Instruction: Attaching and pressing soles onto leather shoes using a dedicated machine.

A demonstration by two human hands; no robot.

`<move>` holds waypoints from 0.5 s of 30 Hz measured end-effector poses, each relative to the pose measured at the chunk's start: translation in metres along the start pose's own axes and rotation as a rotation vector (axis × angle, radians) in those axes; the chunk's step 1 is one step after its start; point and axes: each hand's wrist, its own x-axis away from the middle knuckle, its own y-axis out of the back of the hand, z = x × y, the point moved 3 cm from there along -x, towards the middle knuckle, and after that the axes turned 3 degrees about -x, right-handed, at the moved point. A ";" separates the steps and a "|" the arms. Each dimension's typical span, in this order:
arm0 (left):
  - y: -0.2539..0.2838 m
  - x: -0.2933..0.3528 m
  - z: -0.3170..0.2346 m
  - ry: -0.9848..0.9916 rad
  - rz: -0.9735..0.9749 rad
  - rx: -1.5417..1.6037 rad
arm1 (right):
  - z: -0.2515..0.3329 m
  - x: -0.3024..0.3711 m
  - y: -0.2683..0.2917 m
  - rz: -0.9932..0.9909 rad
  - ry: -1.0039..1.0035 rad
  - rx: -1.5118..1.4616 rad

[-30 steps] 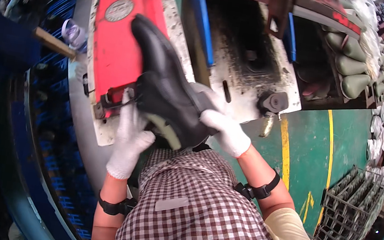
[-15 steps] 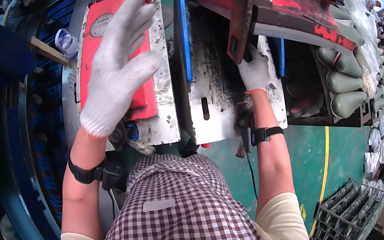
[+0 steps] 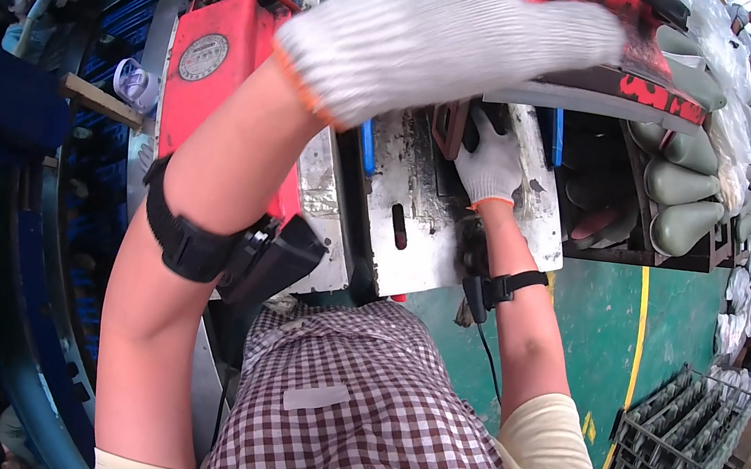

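Note:
My left hand (image 3: 458, 40), in a white knitted glove, is raised in front of the red upper part (image 3: 621, 12) of a machine. Its thumb stretches out to the right, while the other fingers run past the top edge of the view. I see nothing held in it. My gloved right hand (image 3: 491, 166) is low over the worn metal plate (image 3: 422, 252), beside a brown metal bracket (image 3: 448, 127). Its fingers are spread apart, with the tips partly hidden under the machine's overhanging bar (image 3: 597, 98). Whether it touches the bracket is unclear.
Left of the plate stands a red machine cover (image 3: 211, 58). Grey-green shoe-shaped forms (image 3: 688, 178) sit on a rack at the right. A wire rack (image 3: 676, 454) stands on the green floor (image 3: 580, 318) at the lower right. A white sandal (image 3: 134, 85) lies at the left.
My left hand has swung right and up, from over the red cover to in front of the machine's upper part. My right hand stays near the bracket, its fingers now more spread.

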 end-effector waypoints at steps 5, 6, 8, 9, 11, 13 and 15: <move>-0.016 -0.041 0.051 -0.213 0.106 -0.039 | 0.013 0.003 0.005 0.005 -0.006 -0.011; -0.021 -0.050 0.049 -0.201 0.127 -0.068 | 0.009 0.007 0.003 -0.012 -0.013 -0.001; -0.023 -0.047 0.040 -0.198 0.107 -0.151 | 0.002 0.009 0.003 -0.032 -0.035 0.013; -0.023 -0.049 0.042 -0.201 0.107 -0.150 | 0.005 0.008 0.004 0.007 -0.037 0.000; -0.029 -0.058 0.052 -0.172 0.091 -0.258 | 0.007 0.007 0.010 0.036 -0.042 -0.008; -0.032 -0.055 0.051 -0.191 0.072 -0.261 | 0.003 0.007 0.013 0.092 0.003 -0.034; -0.035 -0.051 0.052 -0.147 0.061 -0.183 | -0.017 0.013 0.015 -0.030 0.023 -0.153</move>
